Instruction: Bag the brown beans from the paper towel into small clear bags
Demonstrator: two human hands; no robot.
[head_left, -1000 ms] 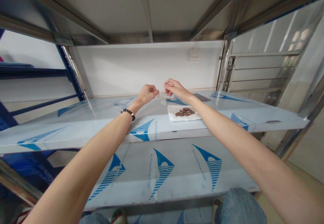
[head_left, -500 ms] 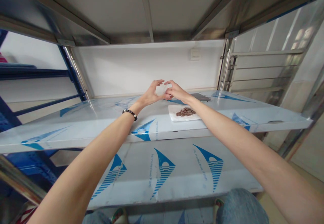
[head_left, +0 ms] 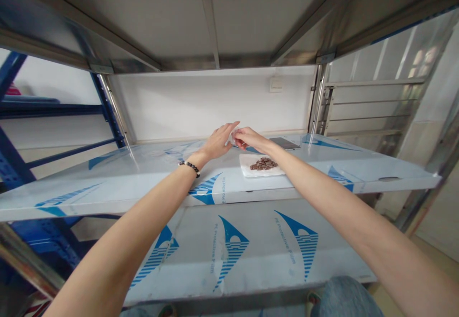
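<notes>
My right hand (head_left: 248, 137) pinches a small piece of clear plastic (head_left: 233, 138) between its fingertips, just above the steel shelf top (head_left: 143, 178). My left hand (head_left: 218, 142) is open with its fingers spread, and its fingertips are close to the plastic without holding it. A black beaded bracelet (head_left: 190, 167) circles my left wrist. Below my right forearm, a white paper sheet (head_left: 260, 172) lies on the shelf, bearing a small heap of brown pieces (head_left: 263, 164). I cannot tell what the pieces are.
A dark flat tablet or phone (head_left: 284, 143) lies behind the paper. Blue-printed protective film covers this shelf and a lower shelf (head_left: 229, 259). A steel shelf (head_left: 208, 20) runs overhead, a blue rack (head_left: 14, 159) stands left, and a white wall (head_left: 201, 102) lies behind.
My hands were together on the clear plastic; now my left hand has come away and opened, while my right hand keeps the plastic. The view has tilted slightly upward.
</notes>
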